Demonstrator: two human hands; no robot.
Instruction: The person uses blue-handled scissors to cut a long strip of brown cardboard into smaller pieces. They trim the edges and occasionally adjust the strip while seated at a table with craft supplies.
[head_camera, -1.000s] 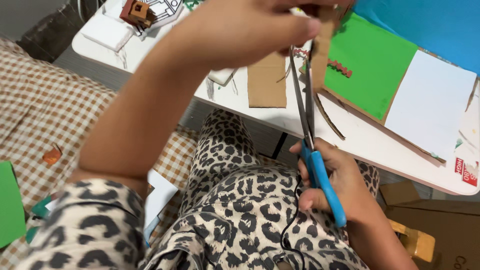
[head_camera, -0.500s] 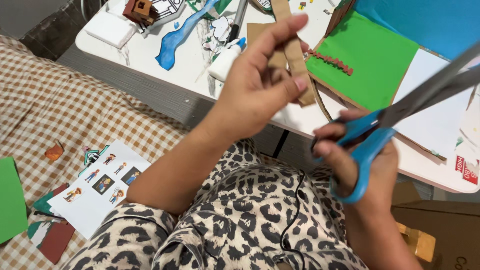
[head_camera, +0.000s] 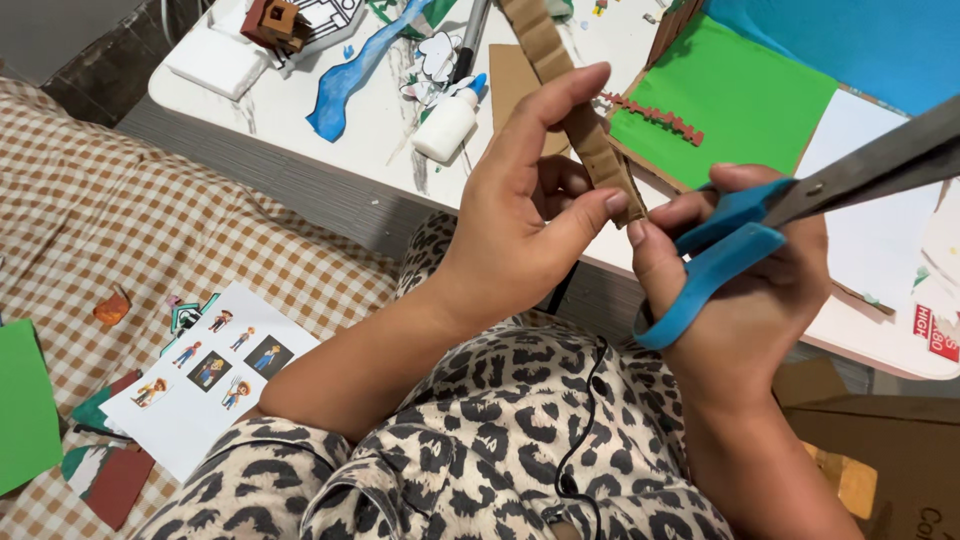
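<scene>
My left hand pinches a long strip of brown corrugated cardboard between thumb and forefinger, holding it up over the table's near edge. My right hand grips blue-handled scissors whose grey blades point off to the right, away from the strip. A fingertip of my right hand touches the strip's lower end. Behind the hands lies a cardboard board covered with green paper, with a small red fence piece on it.
The white table holds a glue bottle, a blue paper river shape, a small brown model house and a white sheet. On the checked cloth lie a printed sheet of figures and green paper.
My left hand came down from close to the camera with the strip. The scissors swung from pointing up along the strip to pointing right, and my right hand rose to meet the strip's end.
</scene>
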